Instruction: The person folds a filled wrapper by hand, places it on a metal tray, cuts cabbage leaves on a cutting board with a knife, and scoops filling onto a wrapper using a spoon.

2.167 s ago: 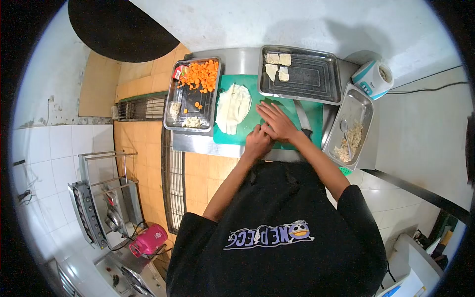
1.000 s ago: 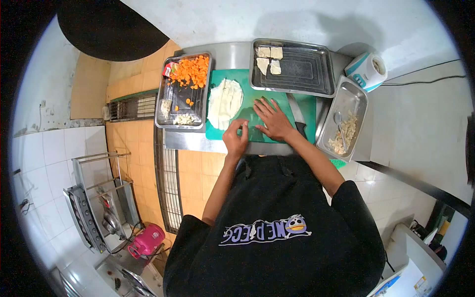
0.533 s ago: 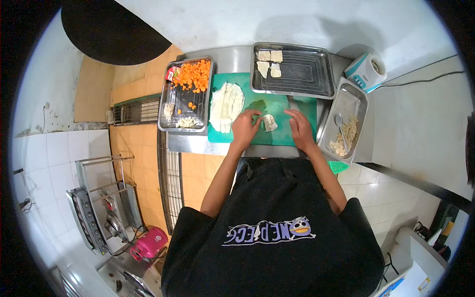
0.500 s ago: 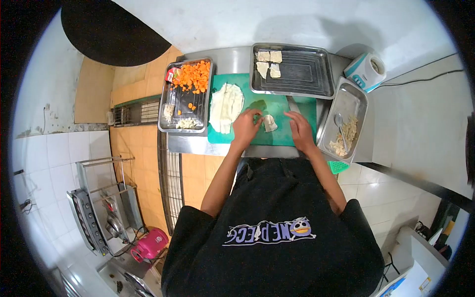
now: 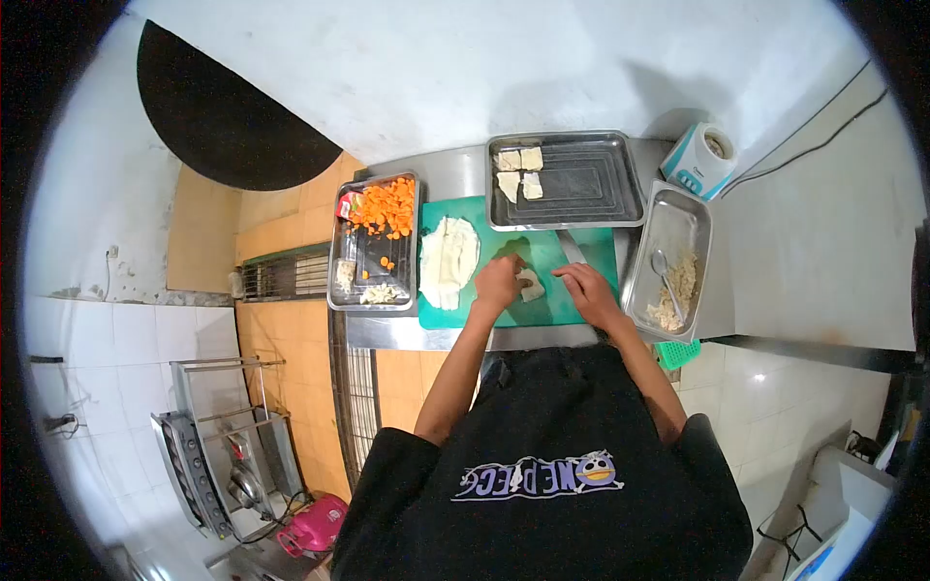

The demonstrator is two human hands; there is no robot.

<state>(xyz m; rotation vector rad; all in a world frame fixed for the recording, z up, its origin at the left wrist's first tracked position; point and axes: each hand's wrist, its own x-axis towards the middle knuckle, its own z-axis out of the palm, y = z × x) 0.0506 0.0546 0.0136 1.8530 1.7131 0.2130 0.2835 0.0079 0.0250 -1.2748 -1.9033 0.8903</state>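
A small pale piece of dough (image 5: 531,287) lies on the green cutting board (image 5: 552,315). My left hand (image 5: 497,285) is at its left edge, fingers curled in with the tips against the dough. To the right, my right hand (image 5: 589,292) hovers low over the board, its fingers partly stretched out and holding nothing I can see. Just beyond that hand a knife blade (image 5: 571,248) rests on the board; its other end is hidden. A large flat sheet of pale dough (image 5: 449,261) covers the board's left end.
On the left, a metal tray (image 5: 334,237) holds chopped carrots (image 5: 387,205). Another tray (image 5: 591,198) behind the board bears several dough squares. At right, a metal pan (image 5: 696,215) contains shredded pale filling (image 5: 678,300) and a spoon (image 5: 666,273). A paper roll (image 5: 701,163) stands behind it.
The view has shifted, so the worktop appears lower. My left hand has come from beside the small dough piece onto its left edge. My right hand stays near the knife.
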